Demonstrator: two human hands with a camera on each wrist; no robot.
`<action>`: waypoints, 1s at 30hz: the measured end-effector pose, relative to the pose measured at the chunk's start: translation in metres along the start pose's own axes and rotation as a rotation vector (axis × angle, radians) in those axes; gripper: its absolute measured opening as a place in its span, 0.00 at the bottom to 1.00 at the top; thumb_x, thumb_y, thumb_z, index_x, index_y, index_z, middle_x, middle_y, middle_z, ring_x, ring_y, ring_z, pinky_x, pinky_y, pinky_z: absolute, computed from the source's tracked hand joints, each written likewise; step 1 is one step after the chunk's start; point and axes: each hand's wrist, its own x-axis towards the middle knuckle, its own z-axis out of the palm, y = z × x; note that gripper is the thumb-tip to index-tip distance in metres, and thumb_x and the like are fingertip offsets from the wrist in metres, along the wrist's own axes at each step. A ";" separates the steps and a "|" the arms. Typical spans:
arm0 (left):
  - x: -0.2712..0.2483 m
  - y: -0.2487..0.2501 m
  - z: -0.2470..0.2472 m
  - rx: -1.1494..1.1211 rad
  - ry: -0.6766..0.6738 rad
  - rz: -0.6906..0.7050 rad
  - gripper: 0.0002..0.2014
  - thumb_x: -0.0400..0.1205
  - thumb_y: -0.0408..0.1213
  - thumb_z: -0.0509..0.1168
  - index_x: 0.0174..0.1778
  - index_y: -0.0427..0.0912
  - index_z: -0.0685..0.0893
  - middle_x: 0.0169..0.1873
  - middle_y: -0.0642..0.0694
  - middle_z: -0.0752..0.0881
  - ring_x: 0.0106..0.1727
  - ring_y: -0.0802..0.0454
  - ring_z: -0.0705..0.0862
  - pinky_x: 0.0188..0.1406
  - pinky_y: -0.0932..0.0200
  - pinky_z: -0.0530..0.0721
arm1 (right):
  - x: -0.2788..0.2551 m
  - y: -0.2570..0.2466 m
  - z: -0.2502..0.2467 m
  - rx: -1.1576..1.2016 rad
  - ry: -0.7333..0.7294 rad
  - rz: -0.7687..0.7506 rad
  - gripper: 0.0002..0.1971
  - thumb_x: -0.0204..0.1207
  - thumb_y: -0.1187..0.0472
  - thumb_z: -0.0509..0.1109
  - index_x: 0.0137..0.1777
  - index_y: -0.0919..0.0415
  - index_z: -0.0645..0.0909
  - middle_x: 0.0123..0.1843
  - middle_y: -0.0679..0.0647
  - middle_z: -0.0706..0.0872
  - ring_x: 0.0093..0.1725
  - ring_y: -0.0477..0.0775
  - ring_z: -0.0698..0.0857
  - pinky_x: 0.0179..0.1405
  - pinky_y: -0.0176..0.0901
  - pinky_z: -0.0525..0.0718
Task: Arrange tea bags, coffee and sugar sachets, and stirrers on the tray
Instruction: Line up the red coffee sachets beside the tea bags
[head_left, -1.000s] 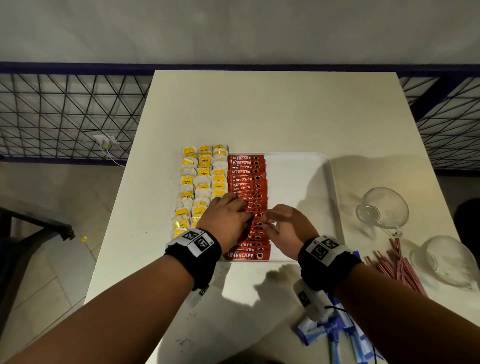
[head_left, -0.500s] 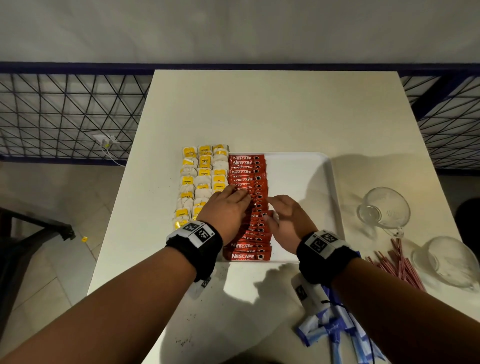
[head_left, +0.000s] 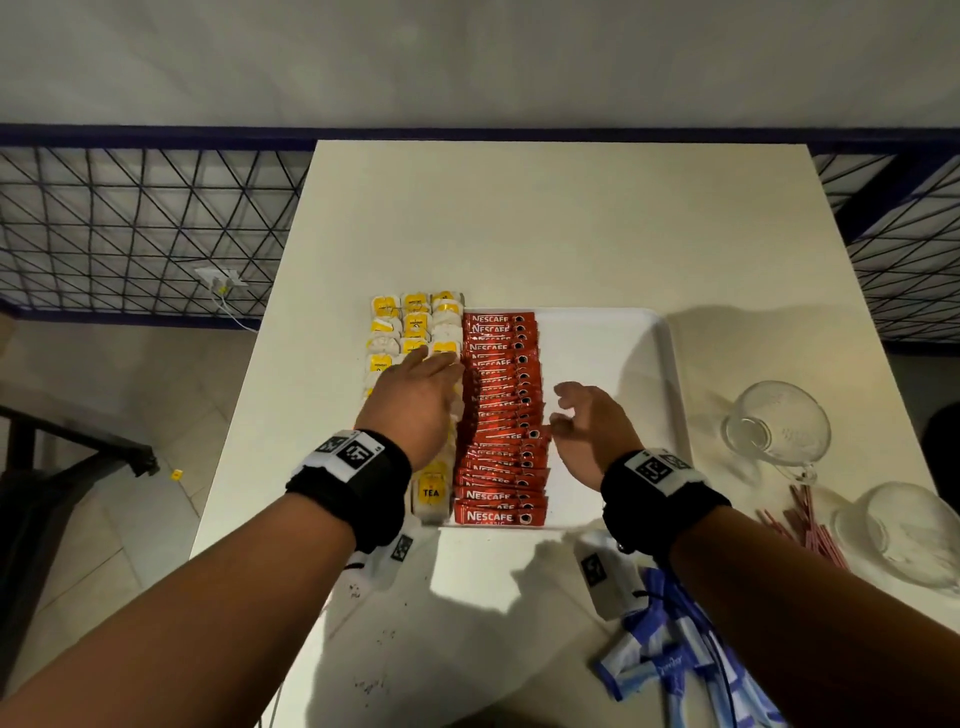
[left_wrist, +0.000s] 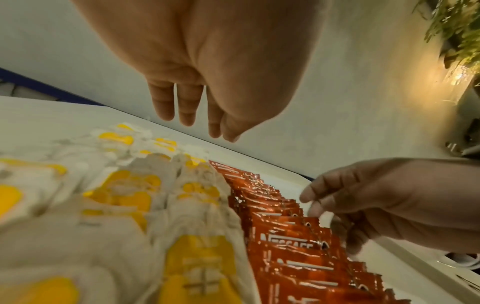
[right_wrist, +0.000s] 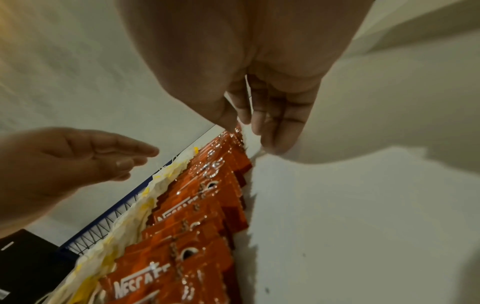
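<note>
A white tray (head_left: 613, 364) holds three columns of yellow-and-white tea bags (head_left: 400, 332) on its left and one overlapping column of red coffee sachets (head_left: 501, 415) beside them. My left hand (head_left: 421, 395) hovers over the tea bags with straight fingers (left_wrist: 187, 111) and holds nothing. Just right of the sachet column hangs my right hand (head_left: 587, 421), above the bare tray, fingers loosely bent and empty. Blue-and-white sugar sachets (head_left: 670, 670) lie on the table near its front edge. Pink stirrers (head_left: 810, 525) lie to the right of the tray.
Two upturned glass cups (head_left: 774, 426) (head_left: 904, 535) stand right of the tray. The white table (head_left: 545, 218) stretches far behind the tray. A dark mesh railing (head_left: 130, 228) runs past the table's left and right sides.
Both hands have lifted off the coffee sachets. The left one slid forward over the tea bags with its fingers straightened. The right one drew back to the right of the column.
</note>
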 end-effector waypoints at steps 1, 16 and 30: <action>-0.004 -0.005 0.000 -0.009 0.053 0.010 0.20 0.83 0.32 0.62 0.73 0.40 0.78 0.75 0.40 0.76 0.78 0.33 0.69 0.72 0.38 0.73 | -0.001 0.003 -0.001 -0.020 0.002 0.022 0.20 0.81 0.61 0.64 0.72 0.63 0.71 0.64 0.55 0.80 0.60 0.55 0.80 0.57 0.39 0.76; -0.037 -0.007 0.018 -0.024 0.179 0.086 0.11 0.70 0.31 0.64 0.44 0.37 0.91 0.46 0.39 0.91 0.44 0.35 0.88 0.41 0.43 0.89 | -0.011 0.001 0.009 -0.002 -0.038 0.029 0.12 0.81 0.60 0.60 0.60 0.59 0.80 0.53 0.52 0.86 0.47 0.50 0.83 0.41 0.36 0.75; -0.040 0.001 0.011 -0.053 0.141 0.065 0.17 0.75 0.37 0.57 0.44 0.38 0.91 0.47 0.40 0.90 0.46 0.35 0.87 0.43 0.41 0.88 | -0.009 -0.005 0.010 -0.072 0.036 0.018 0.19 0.81 0.60 0.60 0.70 0.65 0.73 0.59 0.56 0.84 0.57 0.56 0.82 0.58 0.47 0.80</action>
